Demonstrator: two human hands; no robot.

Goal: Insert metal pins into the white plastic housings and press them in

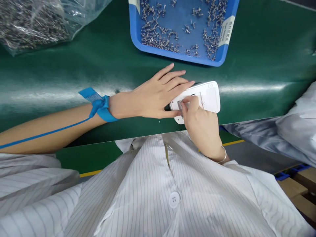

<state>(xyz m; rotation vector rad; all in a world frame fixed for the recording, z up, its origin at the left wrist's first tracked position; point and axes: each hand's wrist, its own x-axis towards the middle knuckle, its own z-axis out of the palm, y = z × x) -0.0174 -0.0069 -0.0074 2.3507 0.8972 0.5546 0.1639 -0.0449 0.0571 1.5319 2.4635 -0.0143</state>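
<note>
A white plastic housing with a recessed compartment lies on the green bench top. My left hand holds it at its left end, the thumb on the near side and the index finger along the far edge. The other fingers of that hand stretch out past the housing. My right hand is closed in a pinch over the recess, with thumb and index finger pressed into its left part. A greyish sliver shows by those fingertips, but what they hold is mostly hidden.
Beyond the hands stands a blue tray with many small metal springs. A clear plastic bag full of similar metal parts lies at the far left. A blue wrist strap with a cord circles my left wrist. Another person's sleeve is at right.
</note>
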